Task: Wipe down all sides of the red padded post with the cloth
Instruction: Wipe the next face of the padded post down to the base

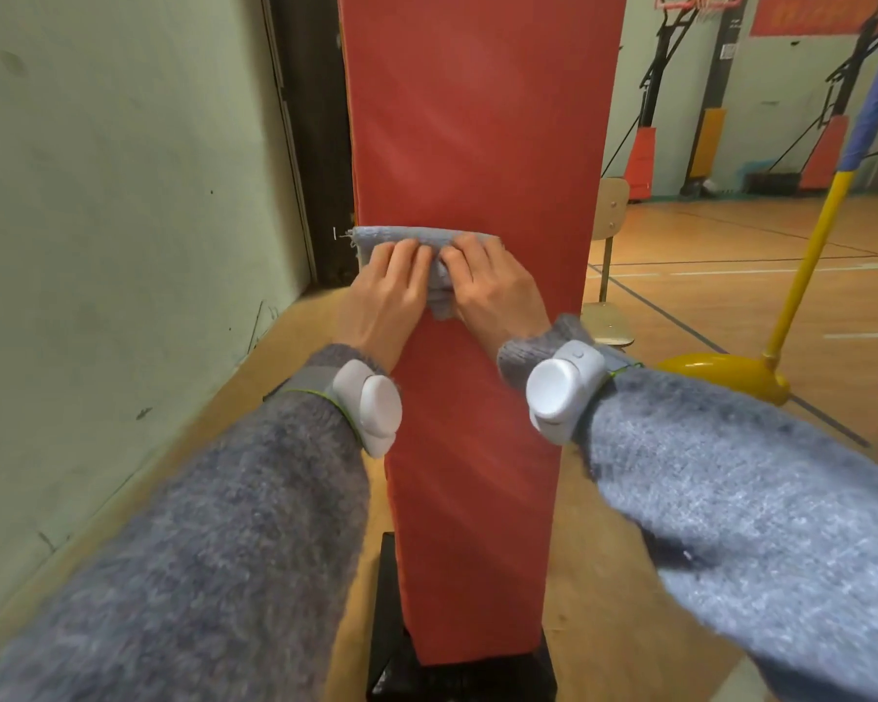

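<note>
Both hands are up on the front of the post at the middle of the frame: the left hand (386, 291) and the right hand (492, 286) sit side by side, nearly touching, fingers bent down over the cloth and gripping it against the padding.

Off to the left, a pale green wall (123, 195) fills that whole side, scuffed in places. Wooden gym floor (731, 255) with painted lines runs away to the right. The red padded post (477, 119) stands upright through the centre, from the top edge down to a black base (391, 625) at the bottom. Fuzzy grey sleeves (224, 549) reach in from both lower corners.

At the right, a yellow stand (721, 372) with a slanted yellow pole rests on the floor. Just behind the post's right edge is a wooden chair (610, 205). Basketball stands (645, 159) with red padding line the far wall at upper right.

The cloth (427, 234), grey-blue and folded, lies across the left half of the post's front face, a flap hanging between the hands. Each wrist wears a white device (561, 392) on a strap.
</note>
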Available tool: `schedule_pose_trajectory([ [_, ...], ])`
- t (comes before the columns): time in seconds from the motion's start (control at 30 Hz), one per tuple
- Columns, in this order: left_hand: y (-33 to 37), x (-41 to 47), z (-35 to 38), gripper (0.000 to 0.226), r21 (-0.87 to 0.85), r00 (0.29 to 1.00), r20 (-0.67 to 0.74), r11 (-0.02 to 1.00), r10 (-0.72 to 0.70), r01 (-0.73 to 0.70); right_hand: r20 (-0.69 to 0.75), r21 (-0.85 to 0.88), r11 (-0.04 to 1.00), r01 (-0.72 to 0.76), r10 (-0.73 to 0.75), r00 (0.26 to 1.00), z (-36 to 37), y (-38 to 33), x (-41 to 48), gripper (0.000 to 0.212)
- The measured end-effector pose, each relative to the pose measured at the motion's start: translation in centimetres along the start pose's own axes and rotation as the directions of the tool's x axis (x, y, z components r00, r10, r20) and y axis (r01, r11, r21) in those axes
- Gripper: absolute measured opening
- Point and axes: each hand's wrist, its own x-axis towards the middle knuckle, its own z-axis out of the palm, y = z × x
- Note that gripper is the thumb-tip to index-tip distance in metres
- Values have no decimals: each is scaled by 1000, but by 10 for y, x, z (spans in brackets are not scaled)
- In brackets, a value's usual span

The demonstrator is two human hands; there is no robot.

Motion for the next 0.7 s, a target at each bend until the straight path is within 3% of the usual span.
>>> schedule_pose_trajectory([
  [0.13,14,-36,7,17,-22,995,103,1000,6,-4,60,35,999,2,-4,998,1,-14,-31,19],
  [0.33,42,-82,9,17,-90,991,134,996,-10,22,185,87,996,-36,19,983,-5,-44,-75,20],
  [0.47,58,-101,3,16,-168,973,226,986,48,-10,288,96,994,54,-80,954,-13,-57,-94,21],
  [0.6,53,-72,-5,18,-96,975,186,989,125,-108,245,72,984,164,-177,953,-15,-34,-80,23],
  [0.7,45,-31,-8,22,-74,987,135,994,89,-80,168,-3,976,216,-213,963,-18,-2,-48,22],
])
